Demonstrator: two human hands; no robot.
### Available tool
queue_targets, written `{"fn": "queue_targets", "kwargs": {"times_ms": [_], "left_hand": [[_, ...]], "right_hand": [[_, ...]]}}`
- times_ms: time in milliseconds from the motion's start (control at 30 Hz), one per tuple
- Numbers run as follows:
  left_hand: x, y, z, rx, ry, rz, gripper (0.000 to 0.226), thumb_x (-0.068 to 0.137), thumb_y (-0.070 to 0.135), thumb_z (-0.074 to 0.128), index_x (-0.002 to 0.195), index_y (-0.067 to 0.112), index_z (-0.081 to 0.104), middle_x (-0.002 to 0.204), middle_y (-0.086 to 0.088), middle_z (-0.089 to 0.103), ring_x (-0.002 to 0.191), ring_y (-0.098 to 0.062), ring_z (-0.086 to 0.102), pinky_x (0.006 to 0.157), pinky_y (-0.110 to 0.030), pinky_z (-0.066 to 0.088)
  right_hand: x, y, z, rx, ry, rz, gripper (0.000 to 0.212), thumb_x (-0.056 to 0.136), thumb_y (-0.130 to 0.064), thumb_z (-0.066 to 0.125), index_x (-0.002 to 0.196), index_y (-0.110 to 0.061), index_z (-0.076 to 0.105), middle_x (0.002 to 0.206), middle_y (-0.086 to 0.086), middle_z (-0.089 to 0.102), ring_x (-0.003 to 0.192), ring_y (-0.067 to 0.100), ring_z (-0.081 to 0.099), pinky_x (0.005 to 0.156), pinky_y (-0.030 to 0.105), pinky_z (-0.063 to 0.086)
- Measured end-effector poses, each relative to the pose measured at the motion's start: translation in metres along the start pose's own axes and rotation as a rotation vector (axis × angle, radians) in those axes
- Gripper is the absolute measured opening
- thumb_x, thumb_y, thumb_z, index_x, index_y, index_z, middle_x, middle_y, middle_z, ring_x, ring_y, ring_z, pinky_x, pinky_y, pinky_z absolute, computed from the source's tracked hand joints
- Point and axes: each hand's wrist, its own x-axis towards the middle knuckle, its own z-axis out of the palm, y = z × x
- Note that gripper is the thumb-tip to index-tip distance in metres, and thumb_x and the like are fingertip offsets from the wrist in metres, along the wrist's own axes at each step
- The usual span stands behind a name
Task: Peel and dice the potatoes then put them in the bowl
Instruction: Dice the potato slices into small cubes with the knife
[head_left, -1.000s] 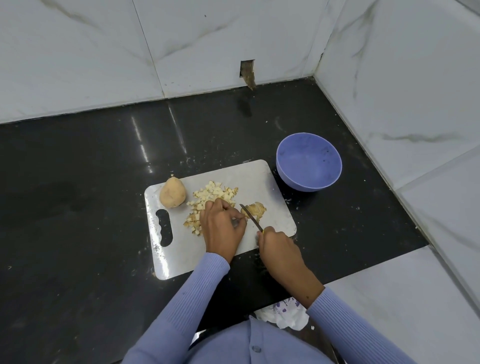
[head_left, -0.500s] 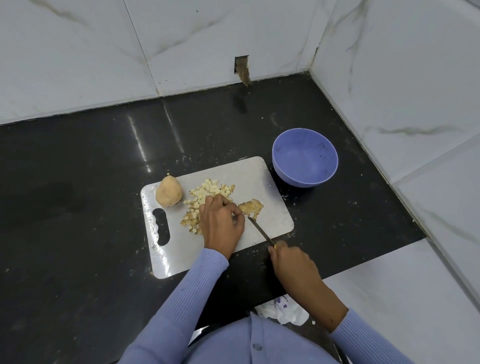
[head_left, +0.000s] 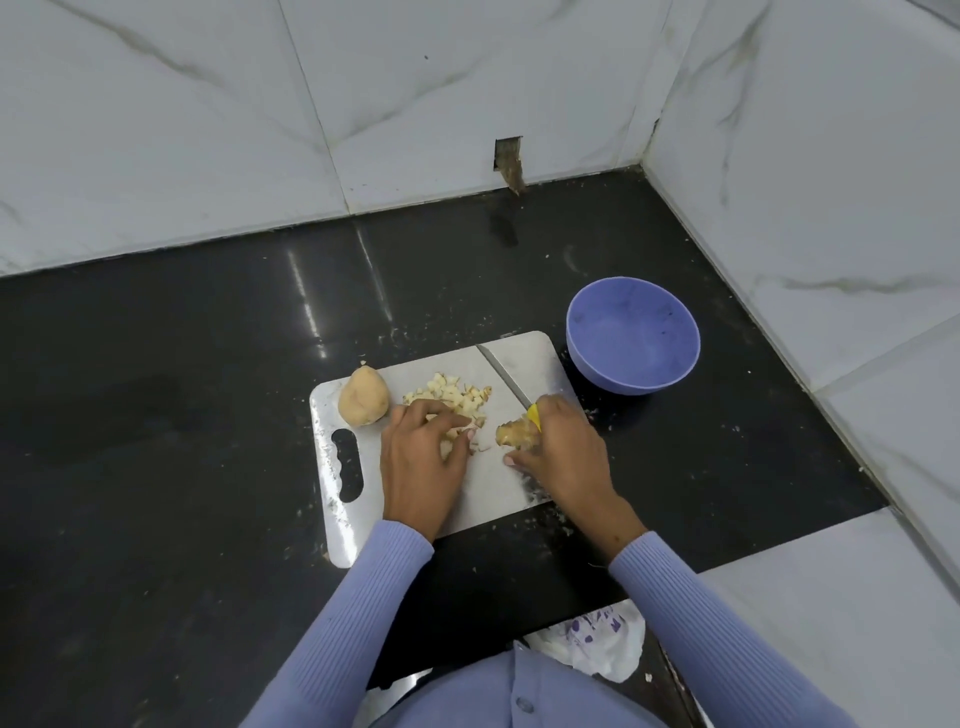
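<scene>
Head view: our right hand (head_left: 558, 447) grips the knife (head_left: 506, 382) and a potato piece (head_left: 514, 432) on the cutting board (head_left: 524, 478). Our left hand (head_left: 423, 457), fingers curled, touches the diced potato (head_left: 452, 397); whole potato (head_left: 363, 396) lies beside it, bowl (head_left: 632, 335) just off the board

On the cutting board (head_left: 535, 358), the right hand (head_left: 558, 447) grips a knife (head_left: 501, 376) beside peels (head_left: 514, 434); the left hand (head_left: 421, 457) rests on diced potato (head_left: 452, 397)

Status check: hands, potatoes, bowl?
Right hand grips knife. Left hand rests on diced potato. Whole potato unpeeled on board. Bowl empty, path clear.
</scene>
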Motion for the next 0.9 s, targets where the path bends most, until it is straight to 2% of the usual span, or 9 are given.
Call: {"fn": "queue_targets", "kwargs": {"times_ms": [133,267,367,500,633,700,767,833,900], "left_hand": [[-0.002,-0.004,-0.006,-0.015,-0.01,-0.017,0.01,0.077,0.009,0.075,0.085,0.013,0.075,0.095,-0.002,0.064,0.09,-0.023,0.054,0.078,-0.038,0.046],[-0.002,-0.006,-0.01,0.003,-0.008,-0.037,0.012,0.076,0.009,0.075,0.086,0.014,0.075,0.096,-0.001,0.064,0.093,-0.021,0.053,0.08,-0.035,0.044],[0.0,-0.008,-0.013,0.017,0.006,-0.043,0.013,0.076,0.01,0.077,0.087,0.015,0.075,0.097,0.0,0.063,0.094,-0.02,0.052,0.082,-0.034,0.043],[0.002,-0.012,-0.016,0.034,0.014,-0.046,0.013,0.076,0.012,0.077,0.089,0.016,0.075,0.097,0.001,0.064,0.094,-0.018,0.051,0.08,-0.034,0.044],[0.003,-0.011,-0.016,0.031,-0.004,-0.025,0.014,0.077,0.01,0.076,0.089,0.016,0.075,0.098,0.001,0.064,0.095,-0.019,0.053,0.08,-0.031,0.043],[0.004,-0.011,-0.015,0.03,-0.001,-0.008,0.014,0.076,0.009,0.076,0.088,0.016,0.075,0.097,0.002,0.064,0.093,-0.019,0.053,0.079,-0.029,0.042],[0.005,-0.012,-0.015,0.028,0.001,0.002,0.015,0.075,0.009,0.076,0.087,0.017,0.075,0.096,0.002,0.064,0.091,-0.019,0.053,0.078,-0.03,0.042],[0.005,-0.013,-0.015,0.027,-0.001,0.004,0.015,0.075,0.009,0.076,0.088,0.017,0.075,0.096,0.002,0.064,0.091,-0.018,0.052,0.077,-0.03,0.042],[0.006,-0.013,-0.017,0.033,-0.002,0.003,0.015,0.076,0.01,0.076,0.089,0.017,0.075,0.097,0.002,0.064,0.091,-0.019,0.052,0.077,-0.031,0.043]], "right_hand": [[0.015,-0.006,0.01,-0.03,0.025,-0.083,0.038,0.081,-0.034,0.071,0.104,-0.013,0.049,0.106,0.0,0.053,0.095,0.019,0.053,0.067,0.028,0.038],[0.03,-0.011,0.014,-0.034,0.05,-0.178,0.013,0.091,-0.02,0.056,0.094,-0.016,0.045,0.101,0.004,0.058,0.09,0.022,0.056,0.063,0.027,0.033],[0.041,-0.011,0.015,0.123,0.033,-0.186,0.018,0.092,-0.018,0.056,0.085,-0.02,0.04,0.098,0.002,0.067,0.089,0.019,0.063,0.064,0.029,0.046],[0.047,-0.012,0.006,0.42,-0.043,-0.173,0.018,0.091,-0.005,0.054,0.078,-0.014,0.044,0.097,-0.004,0.073,0.092,0.008,0.067,0.066,0.013,0.049],[0.042,0.007,-0.012,0.34,-0.043,-0.083,0.006,0.088,-0.004,0.06,0.086,-0.009,0.058,0.094,-0.008,0.072,0.082,0.003,0.064,0.061,0.004,0.044],[0.032,0.021,-0.017,0.277,-0.058,-0.002,0.015,0.085,-0.008,0.067,0.081,-0.015,0.054,0.086,-0.009,0.067,0.076,0.006,0.062,0.055,0.007,0.041],[0.02,0.027,-0.018,0.227,-0.128,0.065,0.029,0.077,-0.016,0.077,0.076,-0.02,0.048,0.079,-0.006,0.062,0.075,0.013,0.062,0.057,0.012,0.042],[0.012,0.023,-0.013,0.214,-0.203,0.108,0.043,0.064,-0.023,0.087,0.082,-0.016,0.049,0.08,-0.005,0.059,0.074,0.014,0.061,0.063,0.023,0.049],[0.01,0.013,-0.004,0.239,-0.202,0.085,0.054,0.058,-0.026,0.09,0.087,-0.013,0.047,0.083,-0.003,0.057,0.071,0.012,0.057,0.063,0.025,0.049]]}}
